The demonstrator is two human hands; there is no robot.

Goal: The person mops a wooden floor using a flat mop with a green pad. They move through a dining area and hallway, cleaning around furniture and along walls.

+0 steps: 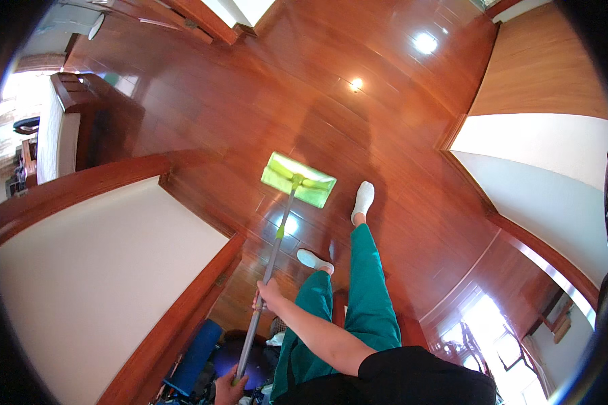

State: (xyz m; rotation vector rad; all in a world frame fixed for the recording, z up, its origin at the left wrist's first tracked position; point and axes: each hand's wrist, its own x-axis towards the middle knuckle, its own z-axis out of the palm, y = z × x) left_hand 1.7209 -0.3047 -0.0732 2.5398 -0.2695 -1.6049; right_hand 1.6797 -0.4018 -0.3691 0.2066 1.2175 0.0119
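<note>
A flat floor mop with a green head (299, 179) and a grey pole lies across the middle, its head flat on the reddish wooden floor (263, 106). Lower down the pole, my right hand (268, 296) is closed around it. At the bottom edge my left hand (230, 387) grips the pole near its end. The mop head is ahead of my feet, just left of the forward white sock (364, 198); the other white sock (314, 259) is nearer to me, right of the pole.
White wall sections (106, 263) with reddish wooden trim stand at left and right (532, 177). By the bottom left, a blue roll (195, 357) and assorted items lie beside my legs. A wooden cabinet-like structure (76, 93) is at the far left.
</note>
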